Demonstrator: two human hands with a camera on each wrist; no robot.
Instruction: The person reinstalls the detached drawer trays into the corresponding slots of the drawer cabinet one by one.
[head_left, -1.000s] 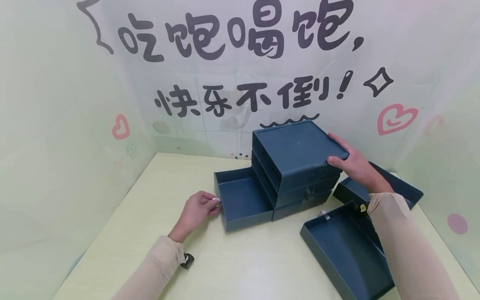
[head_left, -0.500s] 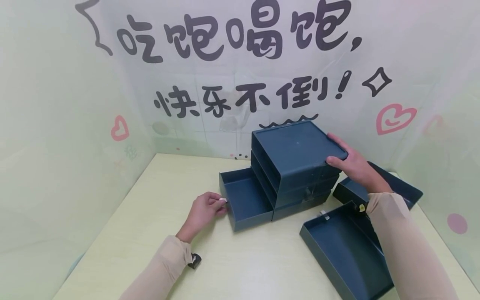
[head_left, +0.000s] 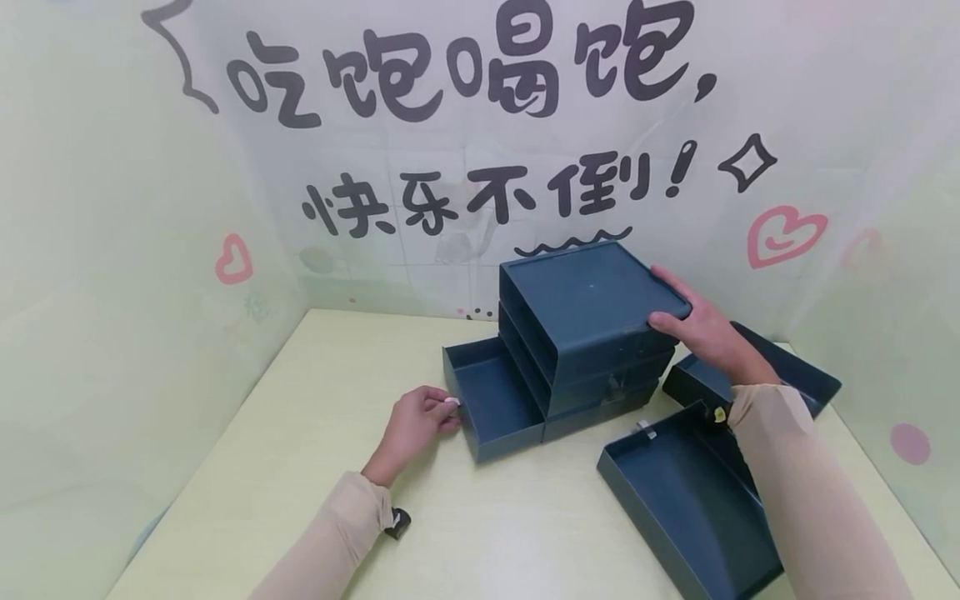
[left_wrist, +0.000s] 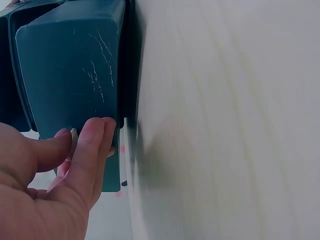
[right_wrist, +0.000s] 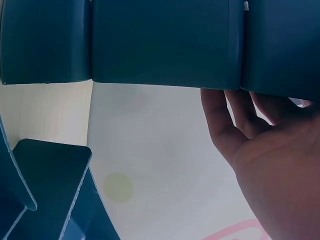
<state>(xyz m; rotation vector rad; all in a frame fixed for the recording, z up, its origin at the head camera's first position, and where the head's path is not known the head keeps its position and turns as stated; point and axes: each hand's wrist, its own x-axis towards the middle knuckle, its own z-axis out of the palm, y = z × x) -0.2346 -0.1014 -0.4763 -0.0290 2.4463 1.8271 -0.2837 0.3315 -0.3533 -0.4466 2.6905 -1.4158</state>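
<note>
A dark blue desktop drawer cabinet (head_left: 592, 292) stands on the table, its upper slots open to the left. From its lowest slot a shallow drawer (head_left: 498, 392) sticks out. My left hand (head_left: 418, 425) pinches the small pale knob (left_wrist: 74, 142) on that drawer's front between thumb and fingers. On the cabinet's far right end, my right hand (head_left: 705, 333) holds the top edge, thumb at the near corner and fingers toward the back. In the right wrist view, fingertips (right_wrist: 214, 97) disappear behind the cabinet's edge.
To the right lie loose dark blue drawers; one drawer (head_left: 697, 500) is at the front, and another (head_left: 795, 367) leans at an angle behind my right forearm. The pale table (head_left: 480, 525) meets a printed curtain (head_left: 420, 275) at the back.
My left hand has moved right, pushing the lowest drawer further into the cabinet, mostly in the first half second. My right hand keeps its hold on the cabinet.
</note>
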